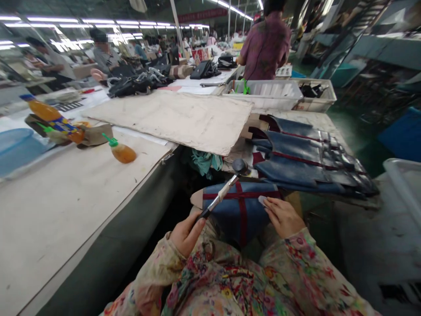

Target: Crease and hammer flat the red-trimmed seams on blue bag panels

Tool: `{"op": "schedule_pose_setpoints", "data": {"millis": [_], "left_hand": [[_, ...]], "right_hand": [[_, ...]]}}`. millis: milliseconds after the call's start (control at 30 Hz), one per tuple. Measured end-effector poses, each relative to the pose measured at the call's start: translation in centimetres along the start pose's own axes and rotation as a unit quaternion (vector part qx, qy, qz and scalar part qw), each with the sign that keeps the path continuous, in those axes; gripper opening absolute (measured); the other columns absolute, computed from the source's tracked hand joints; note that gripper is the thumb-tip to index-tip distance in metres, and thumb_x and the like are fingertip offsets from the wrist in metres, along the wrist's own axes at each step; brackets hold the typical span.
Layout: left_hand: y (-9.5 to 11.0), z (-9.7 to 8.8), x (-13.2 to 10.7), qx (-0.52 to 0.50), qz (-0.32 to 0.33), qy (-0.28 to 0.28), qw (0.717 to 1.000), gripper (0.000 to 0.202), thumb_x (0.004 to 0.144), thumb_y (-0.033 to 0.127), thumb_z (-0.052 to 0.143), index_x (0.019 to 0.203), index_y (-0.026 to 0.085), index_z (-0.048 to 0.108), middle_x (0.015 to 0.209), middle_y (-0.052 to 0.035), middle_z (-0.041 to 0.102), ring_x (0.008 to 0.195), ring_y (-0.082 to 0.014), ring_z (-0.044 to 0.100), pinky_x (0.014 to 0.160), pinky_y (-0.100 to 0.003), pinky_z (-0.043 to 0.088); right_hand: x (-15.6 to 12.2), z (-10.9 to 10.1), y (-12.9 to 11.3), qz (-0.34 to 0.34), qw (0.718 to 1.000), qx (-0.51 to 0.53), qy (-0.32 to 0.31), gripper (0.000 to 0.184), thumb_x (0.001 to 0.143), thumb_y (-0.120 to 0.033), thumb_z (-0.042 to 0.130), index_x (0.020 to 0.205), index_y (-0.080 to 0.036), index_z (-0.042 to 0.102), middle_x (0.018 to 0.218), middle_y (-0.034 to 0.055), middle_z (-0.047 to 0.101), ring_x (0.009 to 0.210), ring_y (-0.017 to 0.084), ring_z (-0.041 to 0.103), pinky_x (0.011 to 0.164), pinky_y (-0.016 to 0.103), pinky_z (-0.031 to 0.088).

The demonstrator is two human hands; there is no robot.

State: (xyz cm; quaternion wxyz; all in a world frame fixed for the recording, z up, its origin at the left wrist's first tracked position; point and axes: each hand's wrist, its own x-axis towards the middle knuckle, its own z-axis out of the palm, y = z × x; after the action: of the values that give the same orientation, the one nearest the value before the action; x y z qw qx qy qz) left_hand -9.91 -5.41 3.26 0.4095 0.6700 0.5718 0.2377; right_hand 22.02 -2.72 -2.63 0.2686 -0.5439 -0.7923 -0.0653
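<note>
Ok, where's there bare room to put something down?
The left tabletop, nearer you than the squeeze bottle, looks bare. So does the middle of the pale sheet, between that bottle and the white bin. Crowded: your lap, under the blue panel; the right table, under blue pieces; further back, around the black bags.

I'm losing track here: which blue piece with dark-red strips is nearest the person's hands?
The blue leather-like piece between the left hand and right hand; the other pieces lie overlapping on the table beyond.
</note>
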Motion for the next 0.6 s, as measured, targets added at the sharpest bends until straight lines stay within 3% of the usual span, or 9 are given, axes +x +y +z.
{"op": "schedule_pose_setpoints", "data": {"millis": [167,367,500,600], "left_hand": [[-0.8,1.4,0.4,0.181,-0.059,-0.056,0.980,0.037,0.082,0.047,0.030,0.092,0.022,0.055,0.067,-0.0033,0.056,0.065,-0.0181,0.056,0.060,-0.028,0.039],[-0.8,1.5,0.1,0.067,-0.019,-0.011,0.998,0.045,0.083,0.052,0.021,0.098,0.022,0.052,0.067,-0.0025,0.055,0.064,-0.0156,0.055,0.062,-0.026,0.041],[-1.7,1.7,-0.4,0.153,-0.047,-0.034,0.986,0.039,0.082,0.050,0.026,0.090,0.022,0.053,0.064,-0.0032,0.054,0.061,-0.0176,0.054,0.059,-0.029,0.039],[-2.0,1.8,-0.3,0.136,-0.053,-0.043,0.988,0.038,0.082,0.050,0.027,0.085,0.022,0.053,0.064,-0.0028,0.053,0.060,-0.0161,0.053,0.058,-0.027,0.038]], "right_hand": [[0.1,-0.1,-0.3,0.002,1.000,0.016,0.019,0.030,0.087,-0.027,0.039,0.104,-0.016,0.061,0.101,0.0066,0.059,0.093,0.017,0.053,0.083,0.033,0.045],[-0.2,-0.1,-0.1,0.014,1.000,0.024,-0.003,0.031,0.087,-0.027,0.038,0.107,-0.017,0.060,0.104,0.0067,0.059,0.096,0.018,0.052,0.086,0.034,0.044],[-0.1,-0.2,-0.1,0.014,1.000,0.022,0.003,0.031,0.087,-0.028,0.039,0.106,-0.017,0.060,0.103,0.0068,0.059,0.094,0.017,0.053,0.084,0.033,0.045],[-0.1,-0.2,-0.1,0.008,1.000,0.021,0.009,0.030,0.087,-0.029,0.039,0.104,-0.017,0.061,0.101,0.0066,0.060,0.092,0.017,0.054,0.083,0.033,0.045]]}}
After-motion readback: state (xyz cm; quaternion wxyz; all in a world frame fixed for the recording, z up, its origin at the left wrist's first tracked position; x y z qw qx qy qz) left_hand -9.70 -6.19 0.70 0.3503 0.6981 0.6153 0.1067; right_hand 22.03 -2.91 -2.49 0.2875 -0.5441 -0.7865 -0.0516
